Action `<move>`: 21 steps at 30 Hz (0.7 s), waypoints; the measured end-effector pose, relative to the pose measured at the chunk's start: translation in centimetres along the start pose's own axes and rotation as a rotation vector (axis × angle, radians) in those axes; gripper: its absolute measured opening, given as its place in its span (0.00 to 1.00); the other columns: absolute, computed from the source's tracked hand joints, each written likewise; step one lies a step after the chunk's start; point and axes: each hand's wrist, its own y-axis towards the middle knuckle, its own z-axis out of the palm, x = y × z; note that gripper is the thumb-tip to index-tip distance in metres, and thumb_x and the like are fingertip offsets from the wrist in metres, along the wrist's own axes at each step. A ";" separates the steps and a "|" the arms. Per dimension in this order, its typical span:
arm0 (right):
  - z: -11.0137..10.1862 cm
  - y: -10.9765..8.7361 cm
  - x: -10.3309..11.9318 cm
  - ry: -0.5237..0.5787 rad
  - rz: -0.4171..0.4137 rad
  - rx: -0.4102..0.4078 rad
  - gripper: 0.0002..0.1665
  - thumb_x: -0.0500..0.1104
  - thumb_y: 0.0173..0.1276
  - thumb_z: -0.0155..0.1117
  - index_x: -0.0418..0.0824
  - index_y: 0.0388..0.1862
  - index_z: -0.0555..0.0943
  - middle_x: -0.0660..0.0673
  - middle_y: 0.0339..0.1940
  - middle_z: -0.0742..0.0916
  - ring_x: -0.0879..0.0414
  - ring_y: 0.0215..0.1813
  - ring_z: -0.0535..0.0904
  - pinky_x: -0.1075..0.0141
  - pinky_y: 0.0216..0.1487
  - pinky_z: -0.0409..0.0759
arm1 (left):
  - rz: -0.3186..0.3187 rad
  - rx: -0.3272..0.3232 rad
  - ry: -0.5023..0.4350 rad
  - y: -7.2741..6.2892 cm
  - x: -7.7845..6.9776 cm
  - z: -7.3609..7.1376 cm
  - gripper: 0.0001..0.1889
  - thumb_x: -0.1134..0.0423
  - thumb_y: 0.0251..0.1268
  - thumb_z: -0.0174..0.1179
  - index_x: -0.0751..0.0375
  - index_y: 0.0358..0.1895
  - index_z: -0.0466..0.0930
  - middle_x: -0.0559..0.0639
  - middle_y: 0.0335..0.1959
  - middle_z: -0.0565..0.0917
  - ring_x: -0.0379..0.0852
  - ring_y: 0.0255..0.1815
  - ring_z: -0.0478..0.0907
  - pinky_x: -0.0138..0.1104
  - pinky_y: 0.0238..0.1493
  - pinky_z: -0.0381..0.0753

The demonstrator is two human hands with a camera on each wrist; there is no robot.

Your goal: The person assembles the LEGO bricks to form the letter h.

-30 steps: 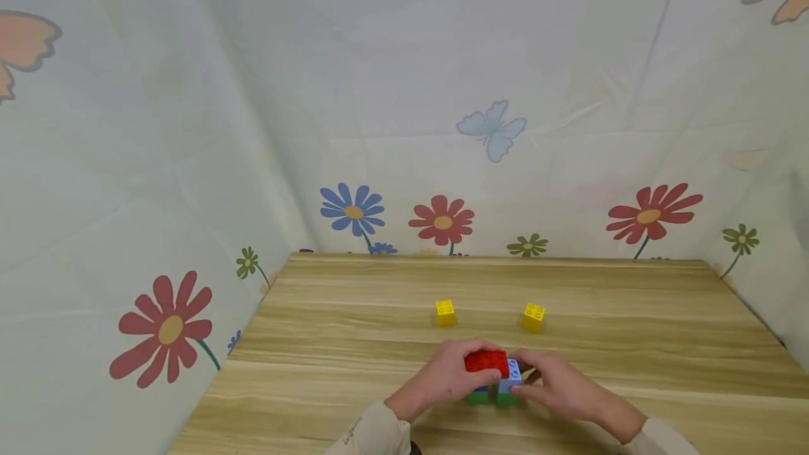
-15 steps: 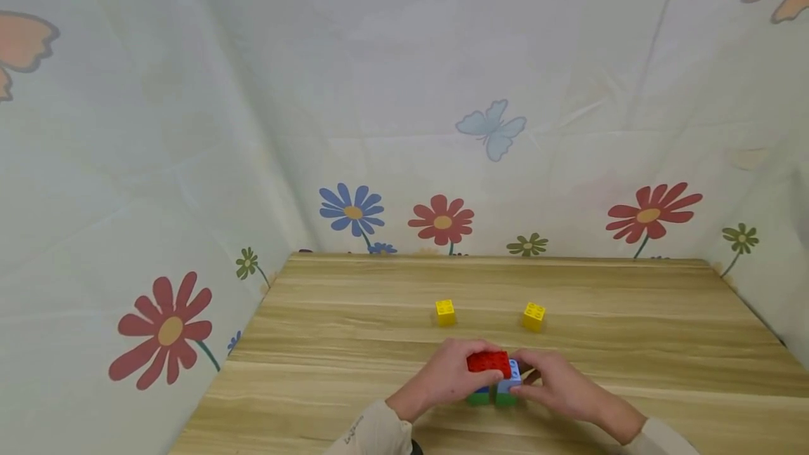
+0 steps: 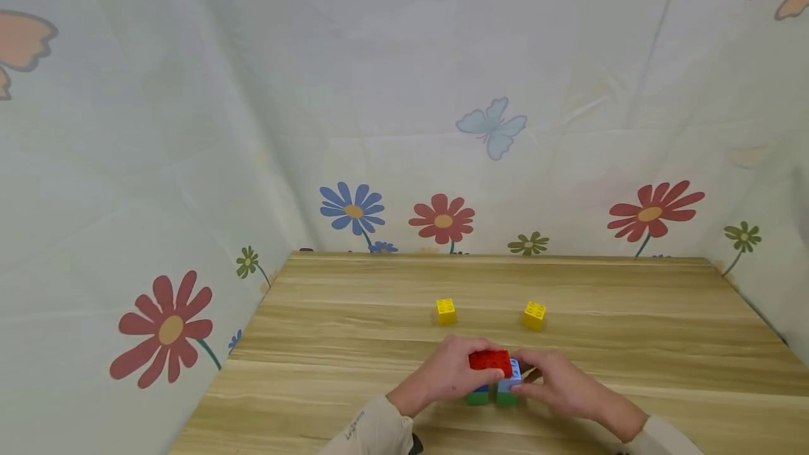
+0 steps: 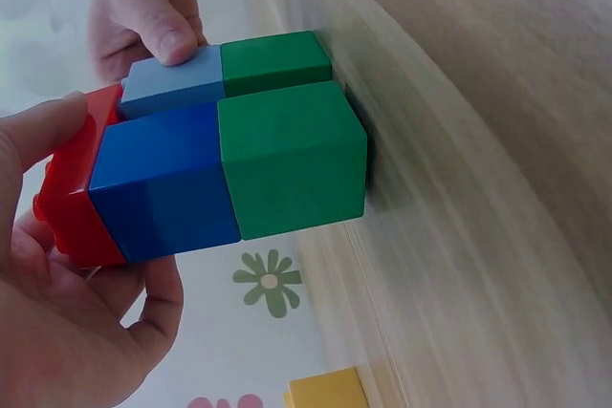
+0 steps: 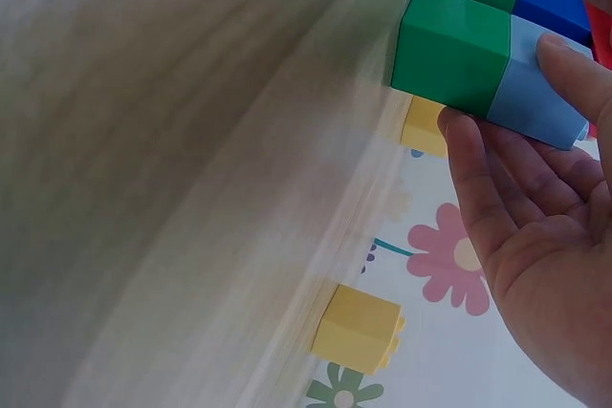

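My left hand (image 3: 445, 374) grips a red toy building brick (image 3: 489, 362) between thumb and fingers. That brick lies across the top of a dark blue brick (image 4: 163, 183) and part of a light blue brick (image 3: 515, 368). Beneath the dark blue one is a green brick (image 4: 292, 164), standing on the table. A second green brick (image 4: 277, 62) stands under the light blue one, making two columns side by side with a narrow gap. Thumb and fingers of my right hand (image 3: 562, 385) pinch the light blue brick from the right. Some studs on its right end show uncovered.
Two yellow bricks stand apart on the wooden table (image 3: 329, 343), beyond the hands: one at left (image 3: 445, 312), one at right (image 3: 534, 316). A pale curtain (image 3: 379, 55) printed with flowers and butterflies hangs behind the table and along its sides.
The red brick has shifted very slightly right over the light blue brick, with the left hand on it. The right hand keeps its hold in nearly the same place.
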 end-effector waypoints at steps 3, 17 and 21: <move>0.1 0.0 -0.2 0.007 0.025 0.009 0.19 0.52 0.66 0.63 0.46 0.53 0.77 0.57 0.44 0.83 0.61 0.44 0.80 0.68 0.43 0.79 | 0.003 0.003 0.006 -0.1 -0.1 0.1 0.17 0.47 0.61 0.62 0.45 0.53 0.81 0.34 0.42 0.81 0.32 0.34 0.72 0.26 0.34 0.74; -0.2 0.1 0.1 0.007 0.036 0.013 0.20 0.52 0.65 0.63 0.46 0.53 0.77 0.55 0.45 0.82 0.60 0.44 0.80 0.67 0.44 0.79 | 0.002 0.016 0.014 0.0 0.1 -0.1 0.18 0.48 0.62 0.61 0.44 0.55 0.80 0.35 0.43 0.80 0.33 0.36 0.72 0.26 0.36 0.74; -0.3 0.1 0.2 0.010 0.054 0.015 0.20 0.52 0.64 0.64 0.46 0.52 0.77 0.55 0.45 0.82 0.60 0.44 0.80 0.68 0.44 0.79 | 0.016 0.009 0.034 0.0 0.0 0.0 0.18 0.48 0.62 0.61 0.45 0.55 0.80 0.35 0.43 0.80 0.32 0.36 0.72 0.26 0.36 0.74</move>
